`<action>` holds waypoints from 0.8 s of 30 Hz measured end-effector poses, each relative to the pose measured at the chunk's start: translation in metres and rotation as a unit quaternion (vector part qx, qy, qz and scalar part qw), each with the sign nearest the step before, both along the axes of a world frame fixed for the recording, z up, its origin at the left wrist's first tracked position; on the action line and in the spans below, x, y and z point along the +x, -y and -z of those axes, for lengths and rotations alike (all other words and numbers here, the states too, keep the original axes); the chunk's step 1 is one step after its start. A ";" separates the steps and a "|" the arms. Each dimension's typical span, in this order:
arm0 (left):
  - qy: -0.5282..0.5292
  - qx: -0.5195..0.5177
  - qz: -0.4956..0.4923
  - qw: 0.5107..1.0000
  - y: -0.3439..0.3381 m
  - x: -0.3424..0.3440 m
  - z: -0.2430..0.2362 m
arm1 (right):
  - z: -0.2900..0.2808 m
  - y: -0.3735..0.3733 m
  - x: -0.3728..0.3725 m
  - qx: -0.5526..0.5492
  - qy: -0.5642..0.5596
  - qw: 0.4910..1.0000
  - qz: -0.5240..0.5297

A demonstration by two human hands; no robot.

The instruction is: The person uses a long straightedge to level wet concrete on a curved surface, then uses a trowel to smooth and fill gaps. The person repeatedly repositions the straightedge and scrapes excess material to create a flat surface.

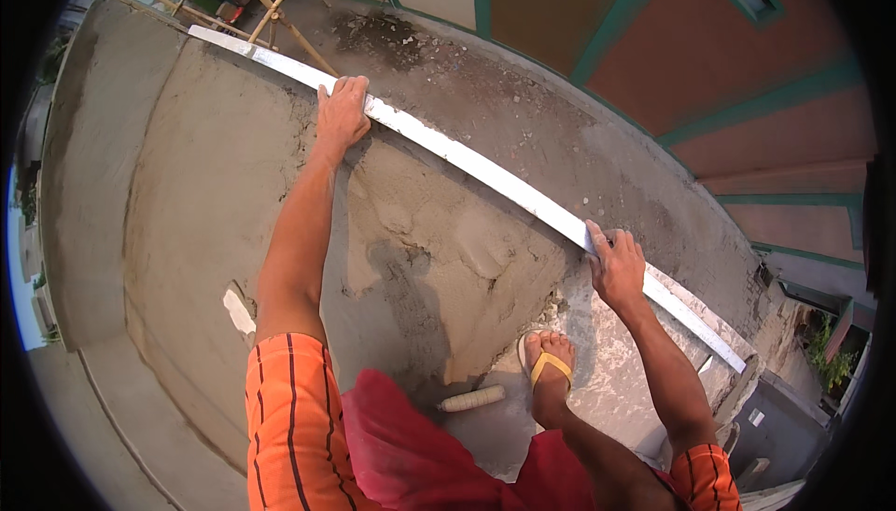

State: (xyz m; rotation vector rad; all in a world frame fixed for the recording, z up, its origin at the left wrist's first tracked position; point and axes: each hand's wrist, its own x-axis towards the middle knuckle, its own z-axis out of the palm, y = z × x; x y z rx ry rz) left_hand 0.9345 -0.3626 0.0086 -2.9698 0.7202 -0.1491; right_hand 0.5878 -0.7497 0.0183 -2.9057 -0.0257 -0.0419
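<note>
My left hand (pixel 344 112), farther off, and right hand (pixel 618 266), nearer me, both clamp the long white straightedge (pixel 476 165), which slants from far left to near right.

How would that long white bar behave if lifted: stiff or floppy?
The white bar is probably stiff: it reaches well past the left hand and right hand without a kink. Being long and narrow, it may tip or swing if gripped off-centre.
</note>
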 end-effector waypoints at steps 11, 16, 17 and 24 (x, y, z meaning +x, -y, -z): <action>-0.055 -0.002 -0.054 0.997 0.003 0.019 0.013 | 0.016 0.004 0.024 -0.012 -0.022 1.000 0.001; -0.082 0.006 -0.065 0.995 0.016 0.027 0.013 | 0.015 0.011 0.035 -0.013 -0.027 0.999 0.014; -0.089 0.007 -0.066 0.994 0.015 0.029 0.016 | 0.015 0.012 0.036 -0.013 -0.035 0.999 0.017; -0.057 -0.024 -0.073 0.995 0.002 0.030 0.029 | 0.018 0.006 0.043 -0.019 -0.050 0.999 0.011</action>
